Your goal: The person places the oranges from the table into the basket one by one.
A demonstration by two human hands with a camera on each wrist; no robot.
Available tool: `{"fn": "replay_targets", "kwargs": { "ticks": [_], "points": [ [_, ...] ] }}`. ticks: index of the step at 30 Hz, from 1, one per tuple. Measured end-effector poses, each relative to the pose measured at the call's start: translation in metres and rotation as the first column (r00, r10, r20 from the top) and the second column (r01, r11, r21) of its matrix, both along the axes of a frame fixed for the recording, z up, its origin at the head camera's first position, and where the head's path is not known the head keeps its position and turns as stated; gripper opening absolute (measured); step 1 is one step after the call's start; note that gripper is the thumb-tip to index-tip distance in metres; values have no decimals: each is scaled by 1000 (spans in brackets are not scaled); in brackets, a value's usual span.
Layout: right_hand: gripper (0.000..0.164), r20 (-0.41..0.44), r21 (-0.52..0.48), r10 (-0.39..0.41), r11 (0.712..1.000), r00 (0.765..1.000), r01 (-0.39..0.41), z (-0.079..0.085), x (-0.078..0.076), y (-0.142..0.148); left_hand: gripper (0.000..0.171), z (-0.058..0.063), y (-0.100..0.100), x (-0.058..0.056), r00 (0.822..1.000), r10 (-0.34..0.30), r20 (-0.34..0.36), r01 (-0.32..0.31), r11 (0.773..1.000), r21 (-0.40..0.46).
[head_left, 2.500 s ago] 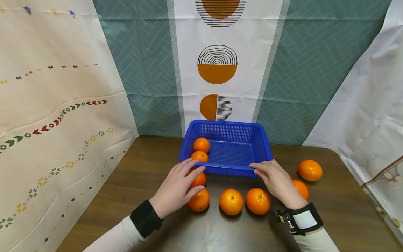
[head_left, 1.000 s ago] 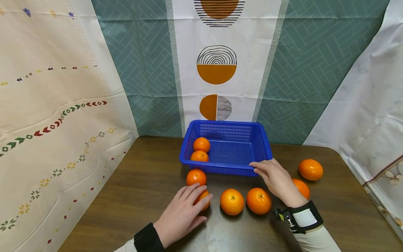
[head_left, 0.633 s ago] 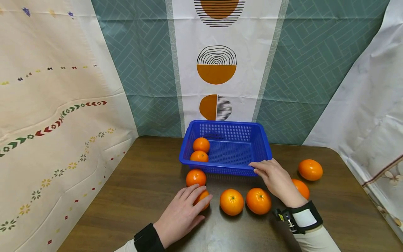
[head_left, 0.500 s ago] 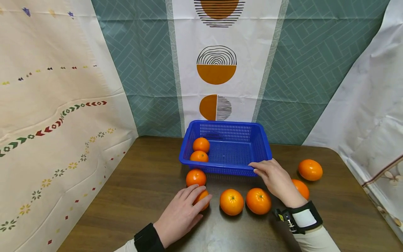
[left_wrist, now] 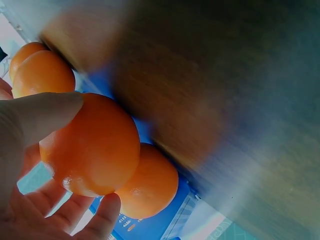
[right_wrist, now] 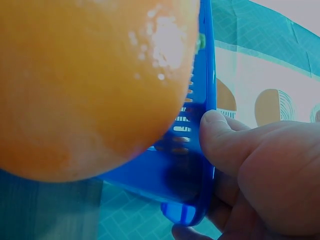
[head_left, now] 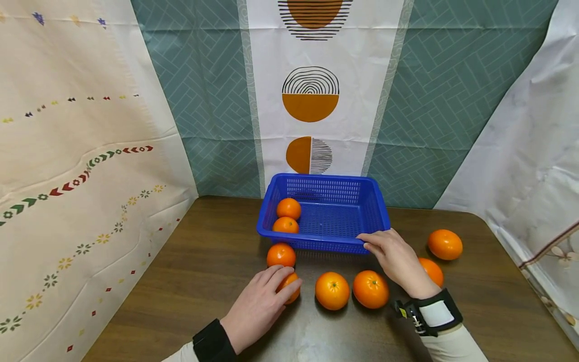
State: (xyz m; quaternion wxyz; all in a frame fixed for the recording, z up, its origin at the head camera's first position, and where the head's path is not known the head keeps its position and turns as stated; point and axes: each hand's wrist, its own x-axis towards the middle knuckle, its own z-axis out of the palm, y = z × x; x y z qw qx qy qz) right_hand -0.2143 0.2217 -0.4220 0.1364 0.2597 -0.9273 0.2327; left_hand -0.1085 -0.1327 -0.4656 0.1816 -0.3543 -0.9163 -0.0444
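My left hand [head_left: 260,306] grips an orange [left_wrist: 95,150] on the table, thumb on one side and fingers curled on the other in the left wrist view. Just beyond that hand, another orange [head_left: 281,255] lies against the front of a blue plastic basket [head_left: 323,237]. My right hand [head_left: 400,259] pinches the basket's front rim near its right corner; the thumb on the rim [right_wrist: 210,90] shows in the right wrist view. Inside the basket, at its left end, sit two oranges, a far one [head_left: 288,208] and a near one [head_left: 285,224].
Two oranges, one left [head_left: 332,291] and one right [head_left: 371,289], lie side by side between my hands. Right of my right wrist are a partly hidden orange [head_left: 432,271] and another farther back [head_left: 445,245]. Patterned cloths [head_left: 212,100] hang behind the wooden table [head_left: 217,226].
From above the basket's front-left corner, my left hand has come back toward me to the nearer orange and taken hold of it. My right hand stays on the basket rim.
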Motion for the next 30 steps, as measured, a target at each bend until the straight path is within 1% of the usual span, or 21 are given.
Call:
{"fn": "replay_targets", "kwargs": {
  "ticks": [13,30],
  "points": [
    [26,-1,-2,-3,1000,1000,3,0,1,0,65,-1,0,0,1000,3,6,-3,1000,-4],
    [26,9,2,-3,1000,1000,3,1,0,0,66,-2,0,0,1000,-7,-25,7,1000,-4]
  ]
}}
